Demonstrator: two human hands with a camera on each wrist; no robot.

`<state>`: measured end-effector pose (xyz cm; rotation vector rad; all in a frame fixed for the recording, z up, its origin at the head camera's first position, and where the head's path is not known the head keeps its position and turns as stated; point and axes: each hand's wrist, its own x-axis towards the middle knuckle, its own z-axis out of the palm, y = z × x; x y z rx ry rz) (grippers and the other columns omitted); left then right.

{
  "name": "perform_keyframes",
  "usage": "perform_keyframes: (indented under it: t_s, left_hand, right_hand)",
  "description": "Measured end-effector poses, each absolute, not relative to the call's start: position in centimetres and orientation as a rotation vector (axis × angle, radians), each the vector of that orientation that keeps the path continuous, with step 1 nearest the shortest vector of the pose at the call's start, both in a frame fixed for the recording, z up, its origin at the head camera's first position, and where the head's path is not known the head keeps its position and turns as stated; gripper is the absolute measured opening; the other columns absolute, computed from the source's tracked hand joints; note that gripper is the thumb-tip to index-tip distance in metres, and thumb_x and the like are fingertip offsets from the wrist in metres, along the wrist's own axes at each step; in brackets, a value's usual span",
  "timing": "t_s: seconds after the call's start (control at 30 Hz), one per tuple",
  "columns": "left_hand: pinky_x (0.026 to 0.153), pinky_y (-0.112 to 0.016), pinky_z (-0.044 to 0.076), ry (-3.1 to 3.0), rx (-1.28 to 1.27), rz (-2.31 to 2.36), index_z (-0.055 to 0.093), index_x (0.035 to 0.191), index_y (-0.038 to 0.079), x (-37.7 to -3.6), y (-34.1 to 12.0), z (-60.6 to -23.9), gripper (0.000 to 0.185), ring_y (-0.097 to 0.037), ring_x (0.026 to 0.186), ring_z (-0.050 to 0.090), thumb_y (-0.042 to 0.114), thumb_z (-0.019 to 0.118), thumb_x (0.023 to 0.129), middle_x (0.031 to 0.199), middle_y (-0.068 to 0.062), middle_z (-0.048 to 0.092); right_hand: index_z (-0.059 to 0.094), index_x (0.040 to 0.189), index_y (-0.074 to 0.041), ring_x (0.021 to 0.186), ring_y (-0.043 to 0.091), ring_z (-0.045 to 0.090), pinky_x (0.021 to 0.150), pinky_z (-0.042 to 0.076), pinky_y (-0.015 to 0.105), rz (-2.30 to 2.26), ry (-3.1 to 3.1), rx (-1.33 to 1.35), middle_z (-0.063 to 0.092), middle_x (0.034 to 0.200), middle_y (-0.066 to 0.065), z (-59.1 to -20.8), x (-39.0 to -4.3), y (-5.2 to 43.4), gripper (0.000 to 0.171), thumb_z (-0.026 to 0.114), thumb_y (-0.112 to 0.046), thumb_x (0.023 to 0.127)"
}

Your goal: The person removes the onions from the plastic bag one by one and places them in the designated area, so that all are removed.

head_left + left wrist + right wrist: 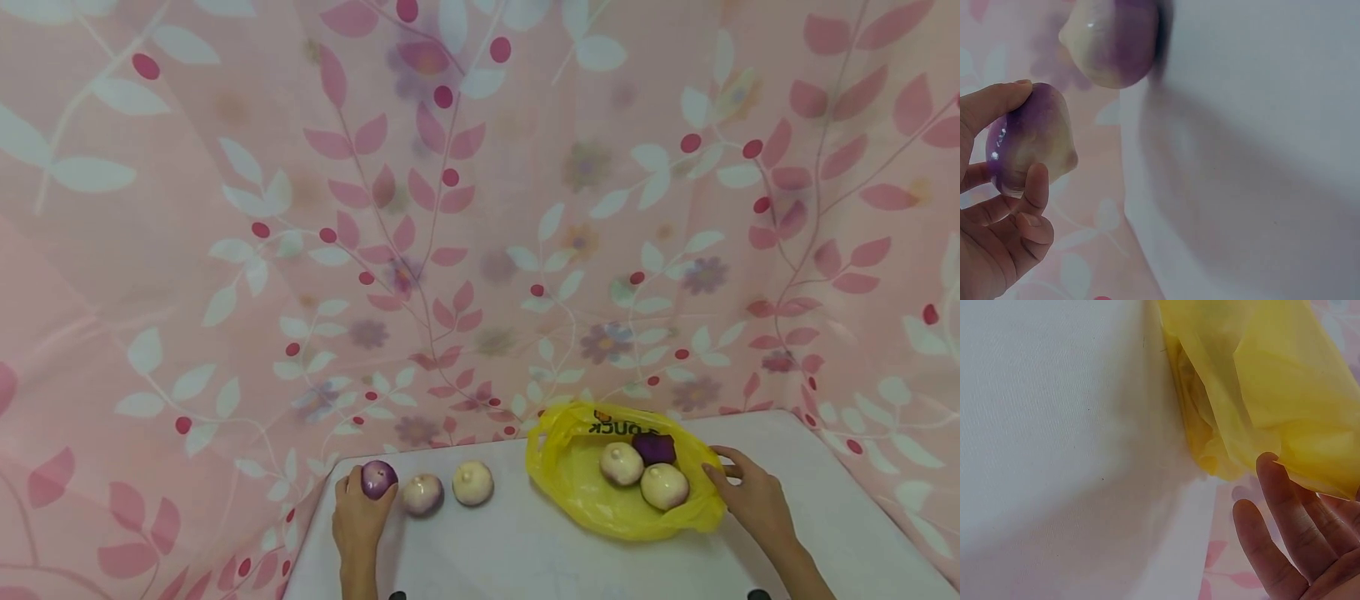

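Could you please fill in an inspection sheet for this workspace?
Surface: white tabletop, with its back edge by the backdrop.
Job's things: purple turnip-like vegetable in hand; beside it, two paler ones on the table; open yellow bag containing two pale ones and a dark purple item, not clearly identifiable.
Clutter: two dark shapes at the head view's lower edge, unidentifiable.
Grippers: bare left hand grips the purple vegetable; bare right hand holds the bag's right edge.
Cables: nothing seen.
Surroundings: pink backdrop with leaf and flower print.
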<state>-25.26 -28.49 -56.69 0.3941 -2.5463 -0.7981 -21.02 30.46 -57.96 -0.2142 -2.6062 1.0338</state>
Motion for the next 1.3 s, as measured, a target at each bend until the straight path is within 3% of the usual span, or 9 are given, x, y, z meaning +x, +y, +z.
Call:
perform_keyframes:
  t_s: [0.2,0.43,1.3]
  left_hand:
    - [0.079,-0.065,0.045,-2.570,0.423,-0.804,0.049,0.133,0.001,-25.0,-29.0,-57.6,0.072,-0.057,0.101,0.056,0.033,0.082,0.077,0.129,-0.029,0.045]
    - [0.077,-0.064,0.046,-2.588,0.446,-0.795,0.048,0.132,0.000,-24.8,-29.5,-58.9,0.073,-0.057,0.098,0.057,0.033,0.082,0.076,0.127,-0.029,0.045]
    - [0.079,-0.065,0.045,-2.653,0.506,-0.782,0.041,0.137,-0.004,-25.1,-29.9,-61.2,0.078,-0.059,0.102,0.054,0.031,0.080,0.080,0.128,-0.036,0.044]
  right_hand:
    - [0.056,0.129,0.002,0.081,0.041,0.069,0.049,0.052,0.029,1.063,-2.631,-0.236,0.066,0.104,0.033,-58.0,-21.1,30.6,0.049,0.062,-0.035,0.097]
    - [0.054,0.131,0.003,0.069,0.029,0.069,0.048,0.052,0.029,1.111,-2.653,-0.248,0.065,0.106,0.035,-58.2,-20.9,30.7,0.052,0.061,-0.036,0.097]
    - [0.053,0.131,0.003,0.071,0.032,0.070,0.048,0.053,0.029,1.114,-2.636,-0.248,0.064,0.107,0.035,-58.0,-20.8,30.7,0.052,0.063,-0.035,0.097]
